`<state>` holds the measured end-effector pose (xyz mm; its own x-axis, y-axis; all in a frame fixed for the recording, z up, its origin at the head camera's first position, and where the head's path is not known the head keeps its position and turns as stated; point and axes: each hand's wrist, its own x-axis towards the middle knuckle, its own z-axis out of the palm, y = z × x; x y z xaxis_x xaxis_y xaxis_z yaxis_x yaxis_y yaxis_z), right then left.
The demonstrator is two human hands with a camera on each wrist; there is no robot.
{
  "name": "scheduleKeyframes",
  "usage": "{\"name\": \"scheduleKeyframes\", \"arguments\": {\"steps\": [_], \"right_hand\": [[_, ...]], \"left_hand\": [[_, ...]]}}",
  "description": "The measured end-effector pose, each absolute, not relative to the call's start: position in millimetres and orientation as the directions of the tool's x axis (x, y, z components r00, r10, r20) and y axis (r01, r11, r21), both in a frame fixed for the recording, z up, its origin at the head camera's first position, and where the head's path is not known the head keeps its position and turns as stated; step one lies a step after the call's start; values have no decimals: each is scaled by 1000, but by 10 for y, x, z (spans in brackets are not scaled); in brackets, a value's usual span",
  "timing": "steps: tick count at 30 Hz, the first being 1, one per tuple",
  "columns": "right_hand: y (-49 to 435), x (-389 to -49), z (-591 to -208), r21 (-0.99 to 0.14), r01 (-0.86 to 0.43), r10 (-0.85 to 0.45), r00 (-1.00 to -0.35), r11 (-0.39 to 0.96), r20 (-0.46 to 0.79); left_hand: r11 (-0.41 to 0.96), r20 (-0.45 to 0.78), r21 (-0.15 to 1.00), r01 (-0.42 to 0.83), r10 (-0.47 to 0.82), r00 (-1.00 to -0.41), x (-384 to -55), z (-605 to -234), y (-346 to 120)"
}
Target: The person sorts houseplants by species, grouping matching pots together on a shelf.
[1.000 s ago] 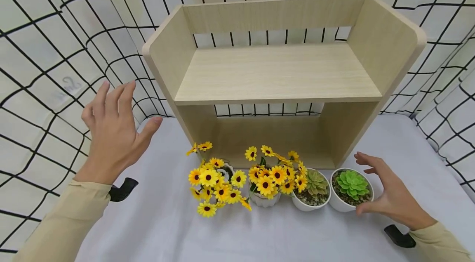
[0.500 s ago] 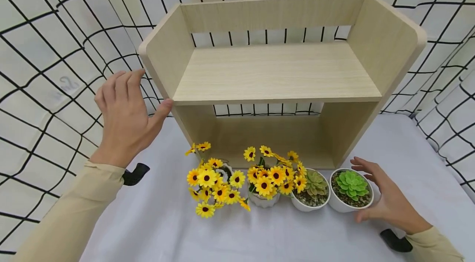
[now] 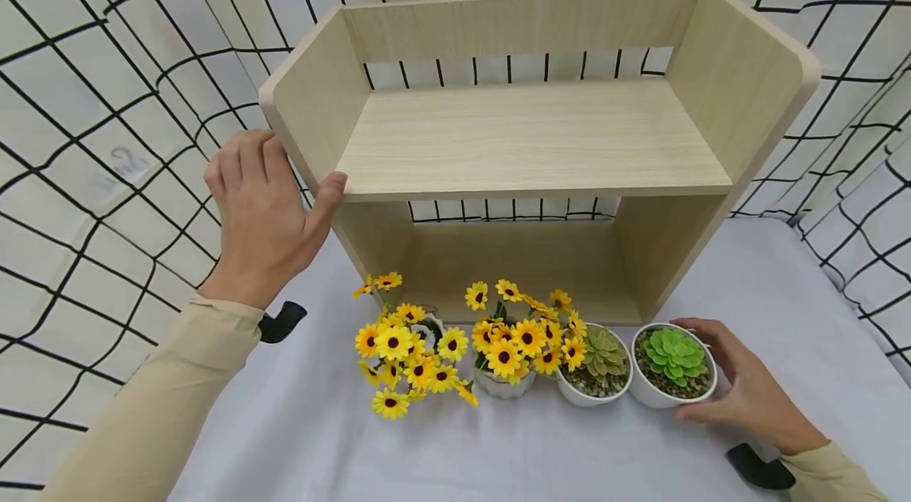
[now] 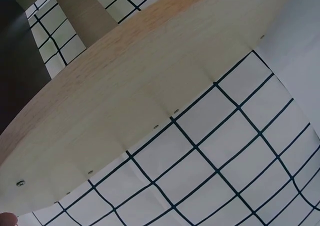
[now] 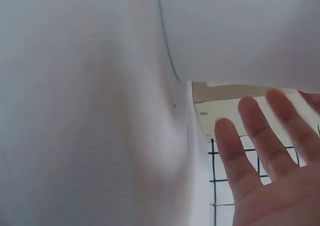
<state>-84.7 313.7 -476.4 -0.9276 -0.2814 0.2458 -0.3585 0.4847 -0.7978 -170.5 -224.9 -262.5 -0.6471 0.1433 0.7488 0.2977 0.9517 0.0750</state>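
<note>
A pale wood two-tier shelf [image 3: 541,138] stands in front of me. My left hand [image 3: 263,225] grips its left side panel, thumb at the front edge and bent fingers along the outer face. The left wrist view shows that panel [image 4: 150,80] and one fingertip at the lower left corner. At the right end of a row of pots, my right hand [image 3: 754,383] holds a bright green succulent [image 3: 674,356] in a white pot [image 3: 658,394], thumb in front and forefinger behind. In the right wrist view the other fingers [image 5: 260,131] are spread below the pot [image 5: 240,30].
A duller green potted succulent [image 3: 605,352] stands just left of the held one. Two pots of yellow artificial sunflowers [image 3: 395,342] and sunflowers [image 3: 528,336] follow further left. White cloth [image 3: 541,454] covers the table. Black wire grid [image 3: 142,130] encloses the back and sides.
My left hand has moved right and up onto the shelf's side panel, fingers bending behind it. My right hand has moved left and closed its thumb and forefinger around the white pot.
</note>
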Motion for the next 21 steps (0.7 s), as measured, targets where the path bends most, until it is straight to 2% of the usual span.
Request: {"name": "scheduleKeyframes", "arguments": {"steps": [3,7,15,21], "right_hand": [[3145,-838,-4786,-817,-342,-282,-931,464,230],[3146,-827,-4805,-842,-334,-281,-932,424,228],[3106,-839,-4847,-884,-379,-307,-905,272,293],[3093,-833,-4823,-877,-352,-302,-918,327,256]], "left_hand": [[952,759,71,298,142,-636,-1714,-2631,-2231],[958,744,75,275,130,-656,-1703,-2650,-2194],[971,754,17,239,145,-641,-1697,-2682,-2167],[975,749,-7,222,152,-645,-1711,-2689,-2157]]}}
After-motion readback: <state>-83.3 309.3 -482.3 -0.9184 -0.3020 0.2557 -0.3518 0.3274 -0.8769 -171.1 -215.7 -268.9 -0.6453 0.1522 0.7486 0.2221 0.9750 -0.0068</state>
